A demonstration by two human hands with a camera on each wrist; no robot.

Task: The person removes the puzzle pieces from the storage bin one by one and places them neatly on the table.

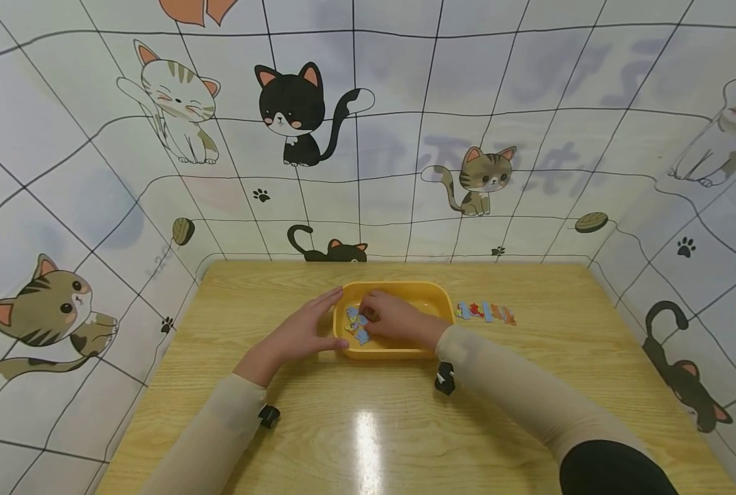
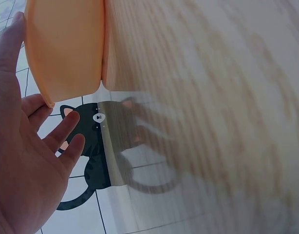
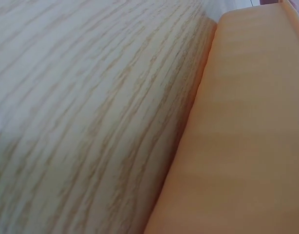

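Note:
A yellow tray [image 1: 389, 354] stands on the table, its side wall [image 2: 66, 48] filling the upper left of the left wrist view. Small blue and yellow pieces [image 1: 361, 335] lie at its left end. My left hand [image 1: 299, 332] rests with spread fingers on the tray's left rim, thumb at the near corner; the left wrist view shows this hand [image 2: 30, 156] with fingertips at the rim. Inside the tray, my right hand [image 1: 395, 320] has bent fingers beside the pieces; whether it pinches one is hidden. The right wrist view shows only the tray's outer wall [image 3: 242, 122].
Right of the tray, a short row of small coloured pieces [image 1: 475, 311] lies on the wooden table [image 1: 306, 426]. Walls covered in a cat-patterned sheet [image 1: 392, 172] enclose the table's back and sides.

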